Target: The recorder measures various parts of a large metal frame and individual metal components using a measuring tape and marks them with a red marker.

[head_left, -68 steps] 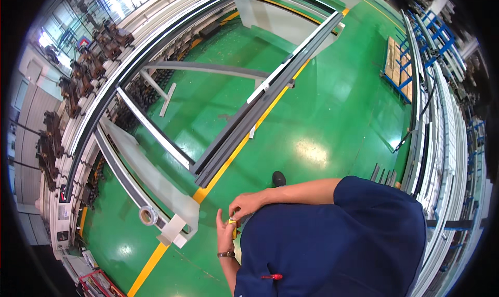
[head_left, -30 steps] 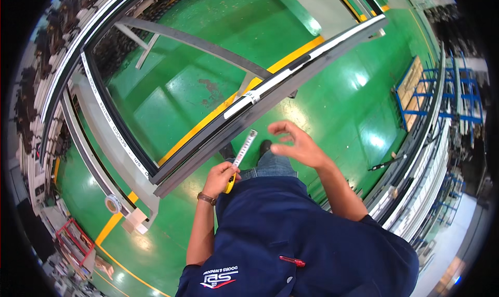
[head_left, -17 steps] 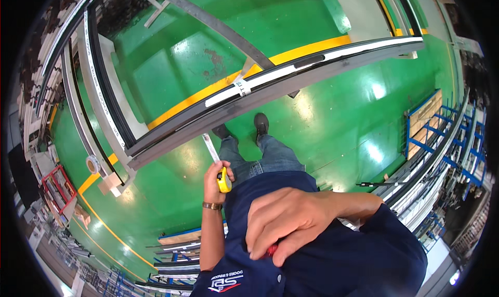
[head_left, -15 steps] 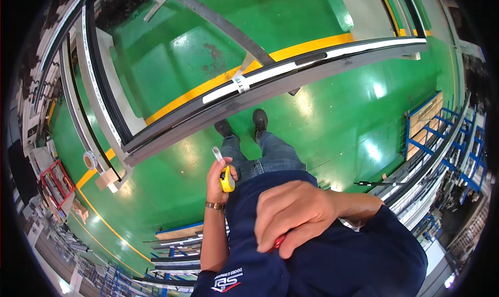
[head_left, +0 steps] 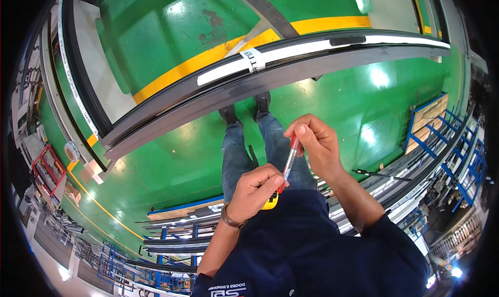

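Observation:
In front of my body both hands meet at a slim pen [head_left: 289,163] with red ends and a pale, shiny barrel. My right hand [head_left: 318,143] pinches its upper red end between thumb and fingers. Lower down, my left hand [head_left: 253,194] has thumb and fingers closed near the other red end. That same hand also grips a yellow tape measure [head_left: 270,202], partly hidden under the fingers. The pen stands tilted, its top leaning right. Beyond my hands lies the near bar of a dark grey metal frame [head_left: 208,106], with a white strip and a label on it.
My feet are partly under the near bar. A side bar with a printed strip [head_left: 78,84] runs along the left, close to a tape roll [head_left: 71,151]. Racks with blue supports [head_left: 434,151] hold long profiles at right; more profiles [head_left: 179,245] lie behind at lower left.
My right hand has swung forward, away from my chest. My left hand has moved right and closer to my body with the tape measure. Both hands now meet at the pen.

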Action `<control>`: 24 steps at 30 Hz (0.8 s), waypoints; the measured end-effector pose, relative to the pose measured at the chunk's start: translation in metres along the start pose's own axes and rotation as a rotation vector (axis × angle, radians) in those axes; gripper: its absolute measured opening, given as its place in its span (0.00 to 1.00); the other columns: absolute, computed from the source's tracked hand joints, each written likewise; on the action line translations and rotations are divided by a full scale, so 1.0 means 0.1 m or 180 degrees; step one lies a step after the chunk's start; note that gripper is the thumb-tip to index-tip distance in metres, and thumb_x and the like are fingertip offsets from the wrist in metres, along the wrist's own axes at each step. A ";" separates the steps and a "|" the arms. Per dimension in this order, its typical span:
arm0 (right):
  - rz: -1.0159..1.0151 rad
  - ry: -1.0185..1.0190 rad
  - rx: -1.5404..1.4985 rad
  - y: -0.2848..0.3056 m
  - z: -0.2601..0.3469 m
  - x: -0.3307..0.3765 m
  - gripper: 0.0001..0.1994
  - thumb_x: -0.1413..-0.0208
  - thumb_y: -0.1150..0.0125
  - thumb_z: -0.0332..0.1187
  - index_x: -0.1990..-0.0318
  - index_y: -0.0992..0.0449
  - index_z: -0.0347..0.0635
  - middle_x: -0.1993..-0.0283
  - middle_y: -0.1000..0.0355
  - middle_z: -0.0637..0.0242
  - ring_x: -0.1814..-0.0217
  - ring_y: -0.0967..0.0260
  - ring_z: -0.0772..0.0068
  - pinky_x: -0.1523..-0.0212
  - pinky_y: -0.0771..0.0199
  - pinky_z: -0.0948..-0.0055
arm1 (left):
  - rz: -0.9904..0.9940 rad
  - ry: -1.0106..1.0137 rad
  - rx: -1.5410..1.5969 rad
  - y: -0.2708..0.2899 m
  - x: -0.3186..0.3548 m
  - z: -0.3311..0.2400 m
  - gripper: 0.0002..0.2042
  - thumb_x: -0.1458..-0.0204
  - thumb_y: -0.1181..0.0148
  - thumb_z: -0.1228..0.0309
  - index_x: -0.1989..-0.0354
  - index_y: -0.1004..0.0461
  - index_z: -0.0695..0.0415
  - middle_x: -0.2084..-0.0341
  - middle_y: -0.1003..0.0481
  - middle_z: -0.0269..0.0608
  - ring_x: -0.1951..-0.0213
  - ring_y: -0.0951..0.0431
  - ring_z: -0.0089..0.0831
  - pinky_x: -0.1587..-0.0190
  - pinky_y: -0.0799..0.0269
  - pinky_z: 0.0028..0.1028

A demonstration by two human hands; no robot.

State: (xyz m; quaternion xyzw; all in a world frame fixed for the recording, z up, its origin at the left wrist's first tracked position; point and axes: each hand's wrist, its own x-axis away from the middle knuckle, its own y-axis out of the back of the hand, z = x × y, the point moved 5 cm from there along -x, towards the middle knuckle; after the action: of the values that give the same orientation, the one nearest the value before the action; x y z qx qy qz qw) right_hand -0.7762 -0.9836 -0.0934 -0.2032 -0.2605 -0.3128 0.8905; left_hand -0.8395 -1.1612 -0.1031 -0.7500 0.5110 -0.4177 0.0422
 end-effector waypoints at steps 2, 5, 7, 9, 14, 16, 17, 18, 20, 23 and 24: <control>-0.0044 -0.0040 -0.0022 -0.03 -0.17 -0.03 0.15 0.24 0.48 0.41 0.57 0.22 0.39 0.70 0.30 0.75 0.71 0.38 0.88 0.70 0.37 0.84 | -0.0114 0.0080 0.0081 0.09 0.01 0.08 0.09 0.34 0.39 0.69 0.59 0.20 0.65 0.66 0.22 0.35 0.65 0.24 0.21 0.60 0.29 0.23; -0.0127 0.0261 -0.0170 -0.07 -0.32 -0.14 0.13 0.25 0.46 0.40 0.56 0.22 0.40 0.70 0.30 0.75 0.72 0.38 0.88 0.72 0.38 0.83 | -0.0125 0.0088 -0.0104 0.29 0.00 0.21 0.09 0.34 0.38 0.70 0.61 0.21 0.64 0.68 0.24 0.35 0.67 0.25 0.20 0.63 0.30 0.23; 0.0101 -0.0087 -0.0251 -0.17 -0.43 -0.10 0.12 0.26 0.45 0.39 0.57 0.23 0.40 0.70 0.30 0.75 0.72 0.38 0.88 0.72 0.39 0.82 | -0.0184 0.0072 -0.0264 0.38 0.02 0.27 0.10 0.32 0.40 0.68 0.64 0.23 0.62 0.70 0.26 0.34 0.68 0.28 0.20 0.65 0.32 0.24; 0.0550 -0.0548 -0.0160 -0.28 -0.60 -0.04 0.13 0.27 0.45 0.37 0.60 0.23 0.36 0.68 0.28 0.67 0.74 0.36 0.83 0.74 0.36 0.80 | -0.0230 0.0132 -0.0078 0.44 0.02 0.33 0.12 0.31 0.43 0.67 0.64 0.25 0.62 0.70 0.26 0.33 0.68 0.28 0.21 0.64 0.32 0.24; 0.0773 -0.0805 -0.0507 -0.36 -0.61 -0.02 0.13 0.29 0.45 0.37 0.64 0.25 0.38 0.71 0.29 0.67 0.77 0.37 0.82 0.76 0.39 0.80 | -0.0148 0.0034 0.0523 0.37 0.13 0.31 0.15 0.28 0.48 0.64 0.65 0.26 0.62 0.70 0.27 0.34 0.67 0.27 0.22 0.62 0.31 0.24; 0.0442 -0.0629 -0.0979 -0.24 -0.58 -0.05 0.12 0.30 0.44 0.37 0.66 0.26 0.42 0.75 0.33 0.72 0.79 0.39 0.83 0.80 0.44 0.79 | 0.0130 0.0071 0.0789 0.34 0.19 0.30 0.17 0.26 0.52 0.61 0.64 0.27 0.62 0.69 0.27 0.36 0.66 0.27 0.23 0.61 0.31 0.25; 0.0125 -0.0260 -0.0985 -0.04 -0.56 -0.16 0.11 0.31 0.45 0.37 0.66 0.27 0.42 0.77 0.33 0.71 0.80 0.39 0.80 0.81 0.46 0.78 | 0.0224 0.0083 0.0883 0.35 0.22 0.28 0.19 0.26 0.53 0.59 0.65 0.28 0.61 0.70 0.27 0.38 0.66 0.27 0.25 0.61 0.31 0.26; 0.0146 -0.0247 -0.0976 0.06 -0.50 -0.21 0.11 0.31 0.45 0.37 0.66 0.27 0.42 0.77 0.33 0.71 0.80 0.39 0.80 0.81 0.46 0.78 | 0.0216 0.0058 0.0879 0.38 0.29 0.30 0.19 0.26 0.53 0.59 0.65 0.28 0.61 0.70 0.27 0.38 0.66 0.27 0.25 0.61 0.31 0.26; 0.0101 0.0402 -0.1109 0.21 -0.31 -0.26 0.10 0.30 0.46 0.36 0.62 0.27 0.41 0.75 0.32 0.70 0.80 0.38 0.79 0.81 0.41 0.76 | 0.0038 0.0093 0.1213 0.45 0.38 0.41 0.19 0.26 0.53 0.58 0.65 0.28 0.61 0.70 0.27 0.39 0.67 0.28 0.26 0.62 0.31 0.26; 0.0650 0.0034 -0.0001 -0.25 -0.36 -0.10 0.11 0.25 0.51 0.34 0.47 0.25 0.39 0.57 0.20 0.61 0.57 0.21 0.73 0.58 0.23 0.74 | -0.0200 0.0157 0.1244 0.51 0.40 0.47 0.21 0.27 0.53 0.56 0.67 0.29 0.60 0.72 0.29 0.42 0.70 0.29 0.28 0.65 0.32 0.27; 0.0855 -0.0064 -0.0163 -0.37 -0.49 -0.02 0.10 0.26 0.49 0.33 0.44 0.26 0.40 0.53 0.20 0.60 0.52 0.21 0.72 0.52 0.23 0.73 | -0.0222 0.0175 0.1311 0.51 0.38 0.46 0.20 0.27 0.53 0.56 0.66 0.28 0.60 0.71 0.28 0.41 0.69 0.29 0.26 0.63 0.32 0.26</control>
State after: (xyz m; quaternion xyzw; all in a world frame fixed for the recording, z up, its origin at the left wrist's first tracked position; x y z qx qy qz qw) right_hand -0.7856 -1.0354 -0.1259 -0.2621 -0.2318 -0.1953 0.9162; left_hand -0.8415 -1.2325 -0.1355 -0.7311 0.3895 -0.5349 0.1661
